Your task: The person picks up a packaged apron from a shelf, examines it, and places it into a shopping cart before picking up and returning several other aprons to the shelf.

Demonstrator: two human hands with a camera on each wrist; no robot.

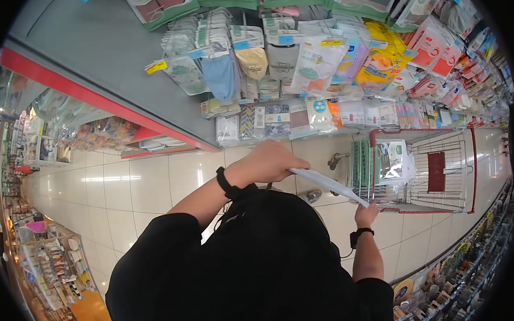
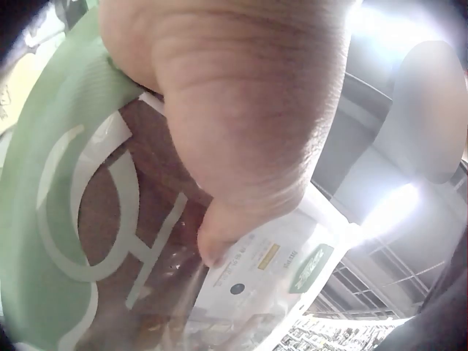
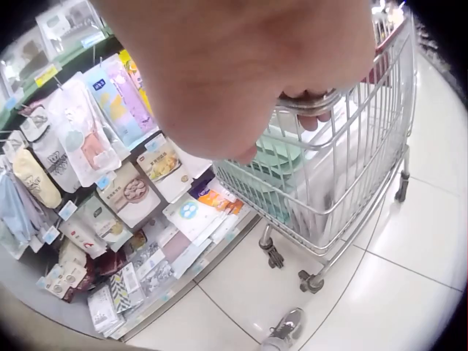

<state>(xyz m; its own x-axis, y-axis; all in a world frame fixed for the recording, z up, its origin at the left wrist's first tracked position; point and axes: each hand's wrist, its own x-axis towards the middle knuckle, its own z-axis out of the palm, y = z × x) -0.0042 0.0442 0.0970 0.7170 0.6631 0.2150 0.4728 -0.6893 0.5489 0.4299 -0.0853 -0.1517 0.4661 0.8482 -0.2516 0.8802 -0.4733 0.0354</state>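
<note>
My left hand [image 1: 268,161] holds one end of a large flat package [image 1: 331,185], seen almost edge-on in the head view. Up close in the left wrist view, the package has a green border, a brown middle with big pale lettering, and a white printed label [image 2: 274,270]. My thumb presses its face; the other fingers are largely hidden. Lower down, my right hand [image 1: 365,214] grips the wire rim of a shopping cart [image 3: 329,212], fingertips showing beyond the rim in the right wrist view. From above, the package's far end overlaps that hand.
Green goods [image 1: 360,161] and a white pack [image 1: 393,160] lie in the cart. Ahead stands a shelf hung with packaged goods [image 1: 319,64], its red-edged shelf [image 1: 90,91] running left. A shoe [image 3: 289,322] stands on the tiled floor [image 3: 380,307] near the cart's wheels. More racks stand behind.
</note>
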